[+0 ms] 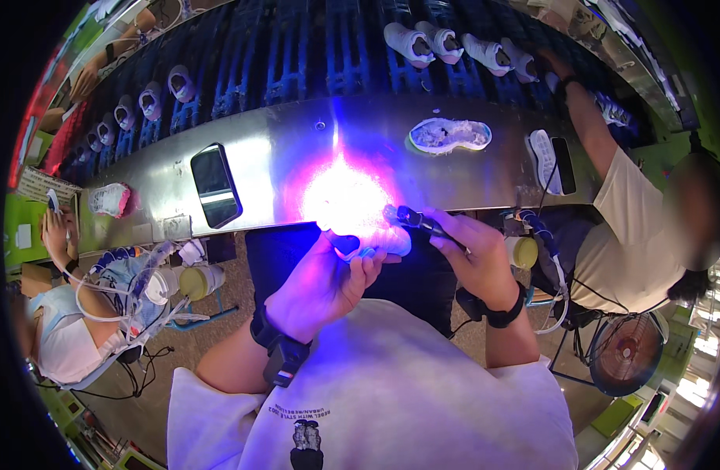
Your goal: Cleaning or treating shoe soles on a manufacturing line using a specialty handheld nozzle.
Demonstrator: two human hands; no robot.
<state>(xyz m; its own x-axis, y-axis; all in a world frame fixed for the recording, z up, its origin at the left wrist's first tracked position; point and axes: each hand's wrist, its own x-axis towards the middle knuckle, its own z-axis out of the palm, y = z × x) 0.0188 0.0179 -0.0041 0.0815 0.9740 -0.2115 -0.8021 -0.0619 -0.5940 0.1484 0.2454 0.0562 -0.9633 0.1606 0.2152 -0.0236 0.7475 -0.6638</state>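
I see my left hand (pixel 321 286) closed around a white shoe (pixel 379 243), the fingers curled over its side and holding it up in front of my chest, just at the near edge of the steel workbench (pixel 274 149). My right hand (pixel 473 254) is gripping a dark torch (pixel 415 221) (a thin pen-like one), pointed to the left at the shoe. A strong violet-white glare (pixel 344 196) covers the bench there, so the front part of the shoe I cannot tell clearly. On the bench, well apart, lie a black phone (pixel 216 185) to the left and a shoe sole (pixel 450 135) to the right. A person in a beige shirt (pixel 630 235) sits at my right side.
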